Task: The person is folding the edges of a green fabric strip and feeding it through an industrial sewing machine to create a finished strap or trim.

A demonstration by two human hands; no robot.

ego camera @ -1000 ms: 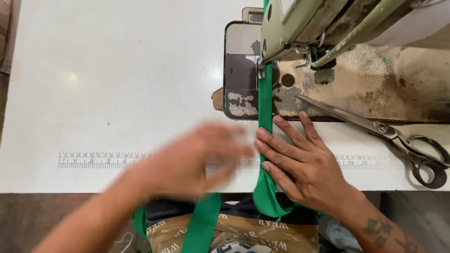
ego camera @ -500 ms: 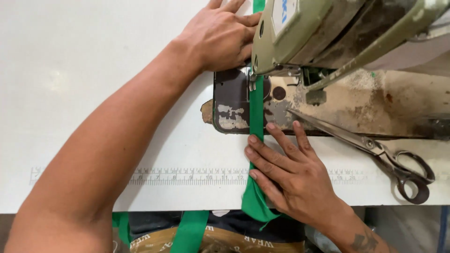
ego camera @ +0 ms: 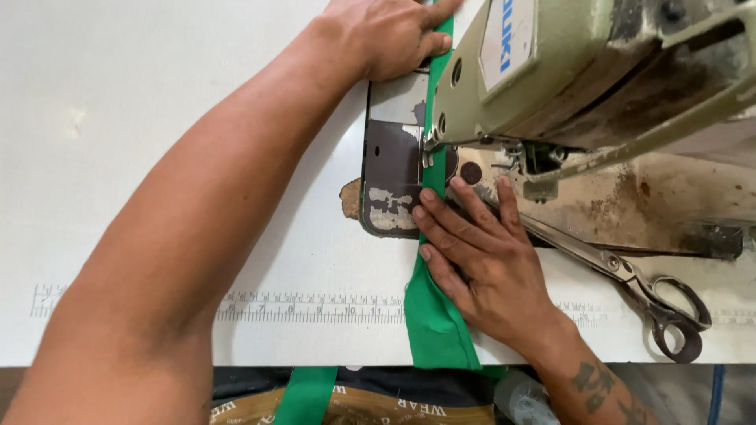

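Observation:
A green fabric strip runs from the table's front edge up under the presser foot of an old green sewing machine. My right hand lies flat on the strip just in front of the needle, fingers spread and pressing it to the table. My left hand reaches behind the machine head and pinches the strip where it comes out at the back. A second length of green strip hangs below the table edge.
Metal scissors lie on the table right of my right hand, handles toward me. A worn dark needle plate sits left of the needle. A printed ruler runs along the white table near its front edge.
My left hand went from the front of the table, beside the right hand, up to the strip behind the machine head. The view has moved closer. My right hand stays pressed on the strip.

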